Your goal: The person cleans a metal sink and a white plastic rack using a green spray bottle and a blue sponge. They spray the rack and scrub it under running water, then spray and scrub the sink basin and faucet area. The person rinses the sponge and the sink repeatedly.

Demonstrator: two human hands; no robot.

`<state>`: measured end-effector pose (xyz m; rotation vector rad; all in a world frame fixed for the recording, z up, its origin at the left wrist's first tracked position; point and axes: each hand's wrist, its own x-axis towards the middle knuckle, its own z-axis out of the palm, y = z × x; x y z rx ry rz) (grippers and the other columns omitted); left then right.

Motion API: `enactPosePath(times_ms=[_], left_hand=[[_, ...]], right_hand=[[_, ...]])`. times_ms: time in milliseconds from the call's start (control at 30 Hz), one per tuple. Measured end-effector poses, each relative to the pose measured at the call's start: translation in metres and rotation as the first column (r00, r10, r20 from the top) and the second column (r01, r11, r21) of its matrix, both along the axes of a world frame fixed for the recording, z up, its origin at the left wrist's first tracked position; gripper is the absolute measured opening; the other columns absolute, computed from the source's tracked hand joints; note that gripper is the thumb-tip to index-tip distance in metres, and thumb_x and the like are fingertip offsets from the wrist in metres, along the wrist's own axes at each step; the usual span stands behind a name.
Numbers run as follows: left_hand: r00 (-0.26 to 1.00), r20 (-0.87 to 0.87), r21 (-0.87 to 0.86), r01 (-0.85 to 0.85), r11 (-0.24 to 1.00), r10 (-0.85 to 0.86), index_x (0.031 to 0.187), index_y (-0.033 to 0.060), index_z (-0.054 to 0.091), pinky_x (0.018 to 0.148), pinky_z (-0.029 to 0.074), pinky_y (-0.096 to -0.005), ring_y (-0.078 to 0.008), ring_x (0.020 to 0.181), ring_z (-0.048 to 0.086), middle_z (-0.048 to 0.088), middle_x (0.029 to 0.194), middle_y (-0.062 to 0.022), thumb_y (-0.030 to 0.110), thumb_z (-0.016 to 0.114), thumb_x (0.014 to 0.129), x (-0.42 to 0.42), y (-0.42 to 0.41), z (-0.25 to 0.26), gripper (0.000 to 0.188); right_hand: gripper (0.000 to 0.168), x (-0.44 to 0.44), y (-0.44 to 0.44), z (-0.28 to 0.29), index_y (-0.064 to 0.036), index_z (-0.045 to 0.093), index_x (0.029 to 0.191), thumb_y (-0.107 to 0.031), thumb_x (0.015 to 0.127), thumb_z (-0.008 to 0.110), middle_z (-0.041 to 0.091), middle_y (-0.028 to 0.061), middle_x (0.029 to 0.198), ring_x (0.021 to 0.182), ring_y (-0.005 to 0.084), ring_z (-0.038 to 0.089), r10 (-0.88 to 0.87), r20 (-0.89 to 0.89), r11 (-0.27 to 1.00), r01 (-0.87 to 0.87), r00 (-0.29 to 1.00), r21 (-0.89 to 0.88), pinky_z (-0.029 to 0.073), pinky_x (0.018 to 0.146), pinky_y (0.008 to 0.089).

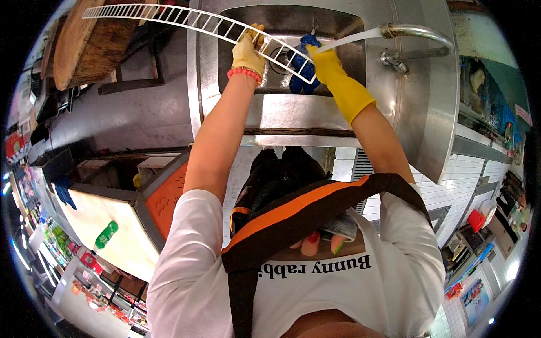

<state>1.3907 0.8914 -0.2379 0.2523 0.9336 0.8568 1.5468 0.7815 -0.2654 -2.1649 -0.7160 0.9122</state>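
Note:
My left hand [248, 53], in a pale yellow rubber glove, grips a long white slatted rack [203, 24] near its middle. The rack reaches from the upper left across the steel sink basin [342, 25]. My right hand [324, 63], in a bright yellow rubber glove, is at the rack's right end, over a blue cloth or glove [301, 84] in the basin. Whether its fingers close on the blue thing or the rack I cannot tell. A white hose or stream of water [355, 39] runs from the faucet [422, 31] to my right hand.
A faucet valve [394, 62] is mounted right of the basin. At the upper left is a round wooden board [80, 46]. A green bottle [106, 235] lies on a light table [114, 211] at lower left, with a dark blue glove or cloth [64, 192] at its corner.

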Motion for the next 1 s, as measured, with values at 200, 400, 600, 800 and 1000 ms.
enactPosePath(times_ms=[200, 400, 600, 800, 1000], left_hand=[[0.989, 0.141, 0.098, 0.032, 0.995, -0.046, 0.112, 0.0117, 0.055, 0.078, 0.047, -0.0300, -0.0205, 0.103, 0.057, 0.060, 0.109, -0.0057, 0.019, 0.057, 0.090, 0.015, -0.038, 0.002, 0.023], [0.999, -0.001, 0.044, -0.038, 0.998, 0.038, 0.112, 0.0063, 0.055, 0.075, 0.054, -0.0308, -0.0234, 0.098, 0.061, 0.059, 0.104, -0.0118, 0.008, 0.053, 0.090, 0.021, -0.027, -0.010, 0.022], [0.996, 0.044, -0.033, -0.070, 0.997, 0.071, 0.110, 0.0043, 0.051, 0.083, 0.054, -0.0444, -0.0255, 0.099, 0.058, 0.056, 0.104, -0.0122, 0.007, 0.049, 0.092, 0.035, -0.026, -0.005, 0.018], [0.990, 0.029, -0.058, -0.135, 0.989, 0.137, 0.110, 0.0039, 0.051, 0.084, 0.053, -0.0471, -0.0252, 0.097, 0.057, 0.056, 0.100, -0.0113, 0.008, 0.048, 0.093, 0.039, -0.027, -0.008, 0.018], [0.994, 0.055, -0.024, -0.091, 0.996, 0.092, 0.110, 0.0037, 0.052, 0.085, 0.052, -0.0466, -0.0250, 0.095, 0.056, 0.056, 0.099, -0.0113, 0.008, 0.048, 0.093, 0.030, -0.022, -0.008, 0.019]], right_hand=[[0.048, -0.003, 0.007, 0.032, -0.004, 0.053, 0.113, -0.038, 0.081, 0.065, 0.057, 0.0139, 0.107, 0.094, 0.0208, 0.056, -0.120, -0.585, 0.990, 0.141, 0.802, -0.009, 0.047, 0.080, 0.0327], [0.033, 0.046, -0.022, 0.022, -0.003, 0.060, 0.102, -0.027, 0.082, 0.066, 0.060, 0.0058, 0.089, 0.079, 0.0144, 0.057, 0.488, -0.338, 0.869, -0.413, 0.805, 0.272, 0.046, 0.071, 0.0267], [0.045, 0.019, -0.026, 0.018, -0.006, 0.059, 0.111, -0.032, 0.075, 0.067, 0.061, 0.0167, 0.105, 0.098, 0.0309, 0.058, 0.386, 0.243, 0.910, -0.410, 0.890, 0.058, 0.045, 0.083, 0.0383], [0.037, 0.005, -0.015, 0.015, -0.006, 0.063, 0.100, -0.036, 0.079, 0.060, 0.064, 0.0170, 0.095, 0.090, 0.0323, 0.060, 0.234, 0.180, 0.972, -0.234, 0.955, -0.020, 0.045, 0.078, 0.0384], [0.040, 0.008, -0.003, -0.026, -0.004, 0.062, 0.104, -0.039, 0.085, 0.054, 0.062, 0.0189, 0.102, 0.097, 0.0318, 0.059, 0.067, 0.050, 0.998, -0.065, 0.997, -0.024, 0.045, 0.081, 0.0371]])
